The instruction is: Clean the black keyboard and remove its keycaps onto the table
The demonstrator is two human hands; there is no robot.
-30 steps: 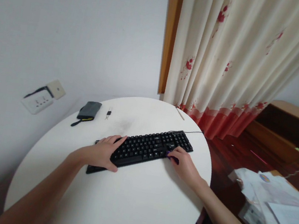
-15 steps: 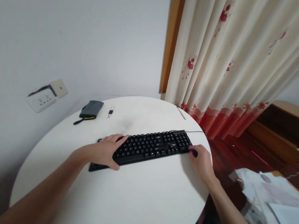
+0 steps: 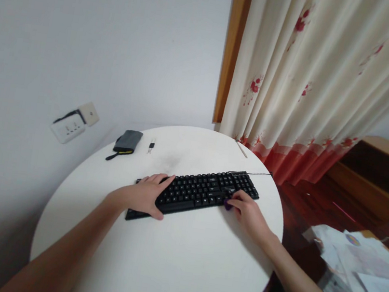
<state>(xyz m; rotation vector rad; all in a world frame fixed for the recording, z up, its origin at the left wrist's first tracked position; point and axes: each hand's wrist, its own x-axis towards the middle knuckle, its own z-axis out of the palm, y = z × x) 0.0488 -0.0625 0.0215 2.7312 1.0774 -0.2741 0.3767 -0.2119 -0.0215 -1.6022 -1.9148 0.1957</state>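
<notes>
A black keyboard lies across the round white table. My left hand rests over the keyboard's left end, fingers wrapped on it and thumb along its front edge. My right hand is at the keyboard's right front edge, fingers pinched on a small purple object that touches the keys there. The purple object is mostly hidden by my fingers.
A grey pouch with a strap and a small clip lie at the table's far left. A thin stick lies near the curtain. A wall socket is at left; papers lie at right.
My right hand went out to the keyboard's right end and has come back left along its front edge with the purple object. My left hand has stayed on the left end. The camera has shifted slightly.
</notes>
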